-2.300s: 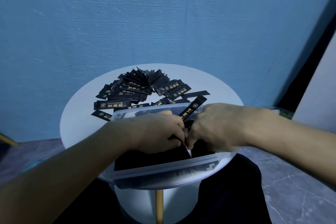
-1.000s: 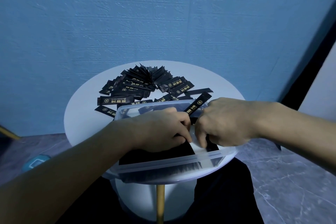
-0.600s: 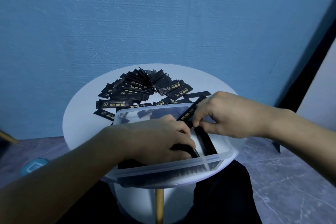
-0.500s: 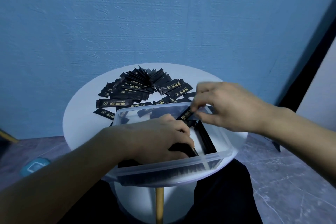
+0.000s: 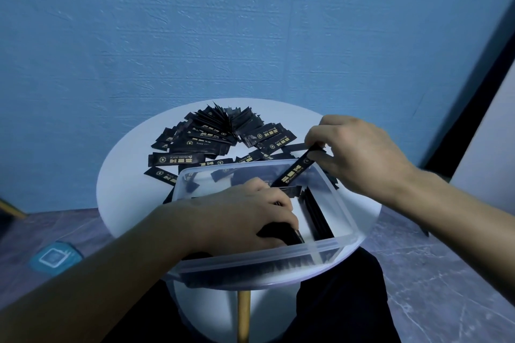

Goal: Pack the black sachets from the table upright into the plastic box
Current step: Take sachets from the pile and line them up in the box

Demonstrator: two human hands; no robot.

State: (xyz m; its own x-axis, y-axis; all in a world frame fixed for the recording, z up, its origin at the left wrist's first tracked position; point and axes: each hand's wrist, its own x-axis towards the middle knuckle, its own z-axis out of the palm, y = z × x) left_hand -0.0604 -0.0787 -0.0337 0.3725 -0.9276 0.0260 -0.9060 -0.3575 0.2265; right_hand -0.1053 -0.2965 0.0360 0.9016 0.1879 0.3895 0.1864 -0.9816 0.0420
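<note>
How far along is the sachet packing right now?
Done: two groups of standing sachets sit upright in the plastic box, and the left hand grips the nearer group. In hand: the right hand pinches one tilted sachet above the box's far right corner. Left: a big pile lies on the table behind the box, so plenty remains.

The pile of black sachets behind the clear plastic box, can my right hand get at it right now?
Probably yes: the right hand is at the far corner of the clear plastic box, beside the pile of black sachets, nothing between, though it pinches a single black sachet.
</note>
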